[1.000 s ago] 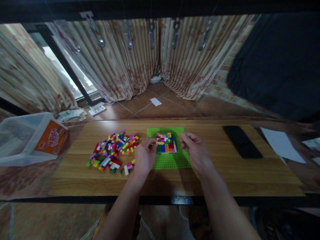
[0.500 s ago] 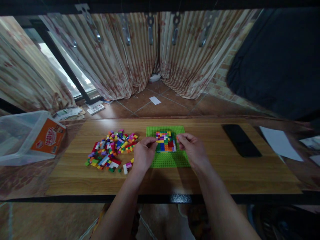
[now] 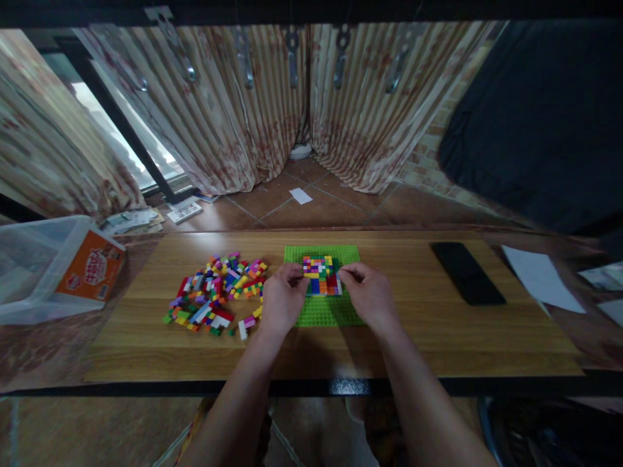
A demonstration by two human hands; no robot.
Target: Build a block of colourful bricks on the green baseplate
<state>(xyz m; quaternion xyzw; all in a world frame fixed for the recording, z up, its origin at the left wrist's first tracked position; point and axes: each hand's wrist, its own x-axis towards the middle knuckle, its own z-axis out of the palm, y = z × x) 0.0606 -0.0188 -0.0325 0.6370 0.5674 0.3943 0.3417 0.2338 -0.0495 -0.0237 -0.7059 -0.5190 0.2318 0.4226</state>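
Observation:
A build of small multicoloured toy bricks (image 3: 318, 275) sits on a green studded baseplate (image 3: 326, 314). My left hand (image 3: 283, 295) is at the build's left side, thumb and fingers closed together against its edge by a yellow brick. Opposite it, at the right side, my right hand (image 3: 370, 292) has its fingertips pinched close to the edge of the build. The fingertips cover the small orange-red toy brick last seen between them. Left of the baseplate lies a loose pile of toy bricks (image 3: 211, 292) in many colours, a few of them near my left wrist.
The wooden tabletop (image 3: 438, 350) carries a black phone-like slab (image 3: 468, 274) on the right. White paper (image 3: 541, 275) lies beyond its right edge. A clear plastic bin (image 3: 39, 259) with an orange label stands at the left. Curtains (image 3: 219, 117) hang behind.
My right hand has moved left, from just off the build to its right edge, and the orange-red brick is out of sight. My left hand has shifted slightly.

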